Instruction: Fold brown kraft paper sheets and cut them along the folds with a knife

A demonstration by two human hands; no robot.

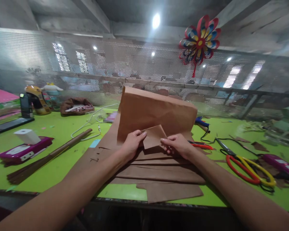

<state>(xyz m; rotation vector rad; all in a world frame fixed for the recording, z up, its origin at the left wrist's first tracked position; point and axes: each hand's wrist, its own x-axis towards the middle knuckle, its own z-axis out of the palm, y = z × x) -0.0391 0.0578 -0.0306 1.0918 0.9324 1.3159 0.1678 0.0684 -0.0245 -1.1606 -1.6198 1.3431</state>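
A small piece of brown kraft paper (154,137) is held up between both hands near the middle of the table. My left hand (135,142) pinches its left edge, thumb on top. At its lower right edge, my right hand (175,145) grips it between thumb and fingers. Right behind stands a large folded brown paper sheet (156,110), its top edge curled over. Beneath the hands lie several layered brown paper sheets (159,173), and a loose paper strip (174,193) pokes out toward the front edge.
Scissors with red and yellow handles (250,170) and red-handled pliers (202,146) lie right. A blue-handled tool (202,122) is behind them. Purple power strips (26,149) sit at both sides. Left are a bundle of brown strips (48,157) and a white cable (84,123).
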